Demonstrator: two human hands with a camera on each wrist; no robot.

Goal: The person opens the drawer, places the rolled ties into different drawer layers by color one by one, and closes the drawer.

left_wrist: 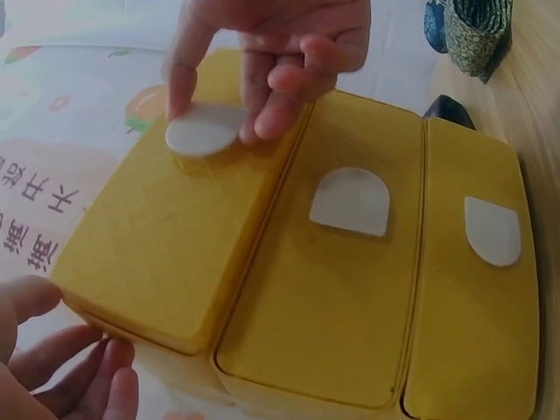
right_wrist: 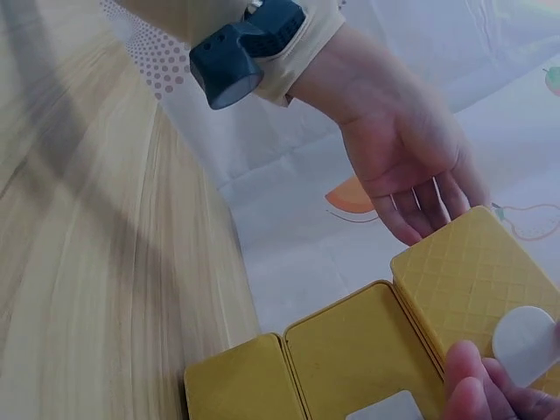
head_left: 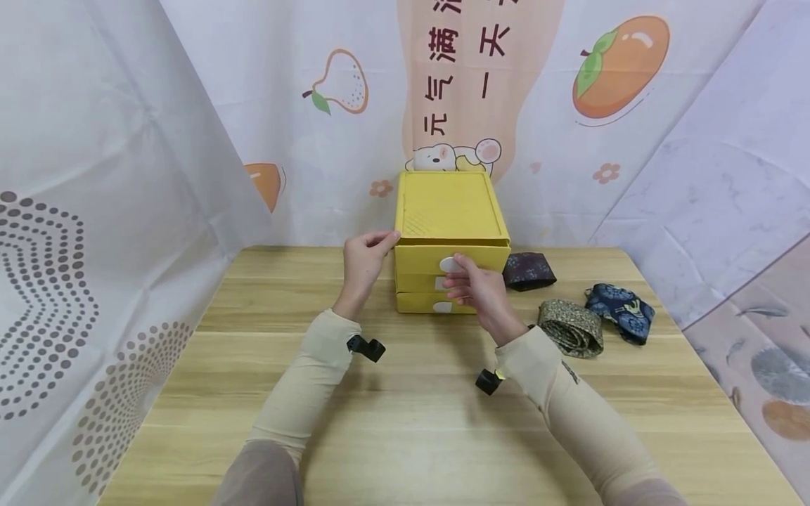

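Note:
A yellow three-drawer box (head_left: 451,204) stands at the back of the table. Its top drawer (left_wrist: 166,236) juts slightly past the lower ones, with a dark gap under the lid. My right hand (head_left: 479,284) pinches the white tab (left_wrist: 206,129) on that drawer between thumb and fingers. My left hand (head_left: 365,263) touches the upper left front corner, its fingers (right_wrist: 429,206) lightly bent along the side. Lower down, the middle drawer (left_wrist: 319,289) and bottom drawer (left_wrist: 477,324) sit closed, each with a white tab. The drawer's inside is hidden.
Right of the box lie three rolled neckties: a dark purple one (head_left: 529,271) close by it, a gold-green patterned one (head_left: 571,328) and a navy one (head_left: 621,311). A printed curtain (head_left: 342,154) hangs behind the wooden table (head_left: 418,422).

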